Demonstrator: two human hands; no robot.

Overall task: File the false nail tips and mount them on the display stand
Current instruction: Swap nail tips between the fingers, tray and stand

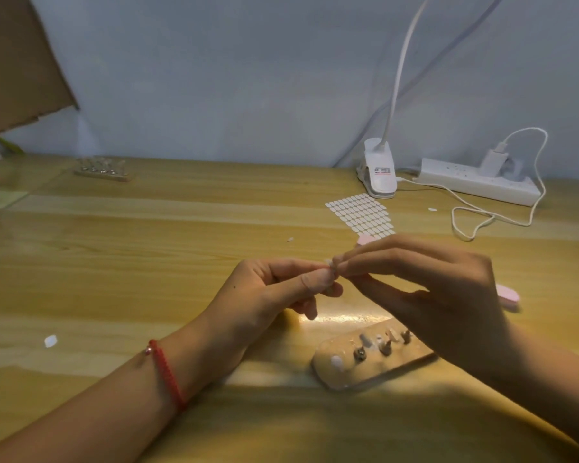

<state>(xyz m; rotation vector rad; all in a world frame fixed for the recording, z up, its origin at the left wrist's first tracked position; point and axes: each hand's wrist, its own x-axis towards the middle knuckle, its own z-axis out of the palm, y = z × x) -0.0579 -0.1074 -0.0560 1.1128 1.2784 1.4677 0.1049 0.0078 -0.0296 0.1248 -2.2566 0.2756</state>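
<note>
Near the middle of the frame both hands meet above the wooden table (147, 228). The left hand (274, 289) has its thumb and forefinger pressed together on a small pale false nail tip (329, 262), and its other fingers curl loosely under the palm. The right hand (432, 295) comes in from the right with thumb and forefinger pinched on the same tip, while its remaining fingers spread out below. Fingertips cover most of the tip, so its shape is hard to make out. A red braided bracelet (168, 372) circles the left wrist. Just below the right hand, at lower centre right, lies the wooden display stand (341, 375), an oval base with a row of small metal pegs, a few carrying pale tips. A pink nail file (508, 294) lies on the table behind the right hand, one end showing at either side of it. Above the hands lies a sheet of white adhesive tabs (360, 215). Farther back at upper right stand a white clip lamp (380, 172) and a white power strip (475, 180) with a charger and looping cable plugged in. A second stand (104, 168) sits far back at upper left, below a piece of cardboard (14, 61). A small white scrap (50, 340) lies at lower left.
</note>
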